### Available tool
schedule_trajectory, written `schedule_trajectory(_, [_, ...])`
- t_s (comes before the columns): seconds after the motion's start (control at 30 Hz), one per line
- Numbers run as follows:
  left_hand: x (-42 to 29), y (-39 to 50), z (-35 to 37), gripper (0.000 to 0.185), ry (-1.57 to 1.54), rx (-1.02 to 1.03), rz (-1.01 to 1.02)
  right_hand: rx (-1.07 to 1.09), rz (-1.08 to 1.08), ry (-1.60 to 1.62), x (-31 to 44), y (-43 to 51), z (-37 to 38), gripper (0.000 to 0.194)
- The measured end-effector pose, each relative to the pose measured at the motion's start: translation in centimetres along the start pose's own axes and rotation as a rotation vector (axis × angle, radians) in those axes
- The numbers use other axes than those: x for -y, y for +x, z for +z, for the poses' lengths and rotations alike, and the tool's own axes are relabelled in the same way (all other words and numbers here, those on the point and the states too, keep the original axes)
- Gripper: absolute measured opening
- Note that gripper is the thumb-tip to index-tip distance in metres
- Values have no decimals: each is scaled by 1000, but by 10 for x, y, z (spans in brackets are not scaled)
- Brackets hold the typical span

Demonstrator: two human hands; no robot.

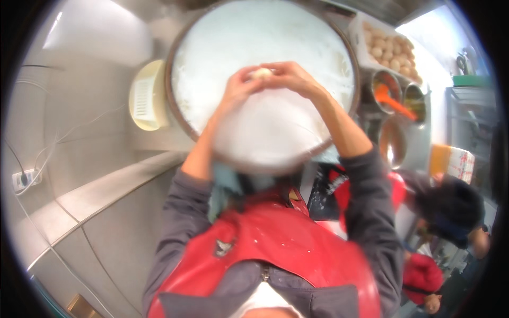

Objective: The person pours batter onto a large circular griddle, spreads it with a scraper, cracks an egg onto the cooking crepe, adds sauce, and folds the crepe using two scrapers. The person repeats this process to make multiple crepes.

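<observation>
A small, pale, rounded item (261,74), blurred and perhaps an egg or a lump of dough, is between the fingertips of both hands. My left hand (243,81) is curled around its left side. From the right, my right hand (290,77) closes on it with thumb and fingers. Both hands are above a large round whitish surface (262,35) with a brown rim, in the upper middle of the view. Motion blur hides the item's exact kind.
A yellowish plastic basket (158,95) stands left of the round surface. At right are a white crate of eggs (391,51), metal containers (393,139), an orange utensil (391,103) and a box (461,163). Other people (453,206) are at lower right. Cables hang along the left wall.
</observation>
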State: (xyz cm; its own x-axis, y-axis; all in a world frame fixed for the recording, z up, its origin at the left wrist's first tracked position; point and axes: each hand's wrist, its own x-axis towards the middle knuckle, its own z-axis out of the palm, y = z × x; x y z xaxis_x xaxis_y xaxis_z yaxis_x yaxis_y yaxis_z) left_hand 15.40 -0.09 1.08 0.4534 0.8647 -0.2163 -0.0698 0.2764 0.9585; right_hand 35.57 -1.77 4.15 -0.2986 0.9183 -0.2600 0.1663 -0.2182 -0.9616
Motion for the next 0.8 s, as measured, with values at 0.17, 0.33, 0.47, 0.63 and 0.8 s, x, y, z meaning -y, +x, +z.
schedule_trajectory(0.17, [27,22,2,38,674,-163,240,-245,-198,-583,-32,22,4,33])
schedule_trajectory(0.33, [-29,26,5,38,866,-291,458,-340,-444,-873,24,33,5,28])
schedule_trajectory(0.47, [-134,-1,9,36,784,-361,724,-516,-849,-923,135,8,7,26])
schedule_trajectory(0.63, [-195,-109,-3,40,479,-200,759,-481,-930,-931,212,-70,84,25])
schedule_trajectory(0.8, [-47,-273,-80,35,34,-156,338,246,-377,-614,125,-145,199,48])
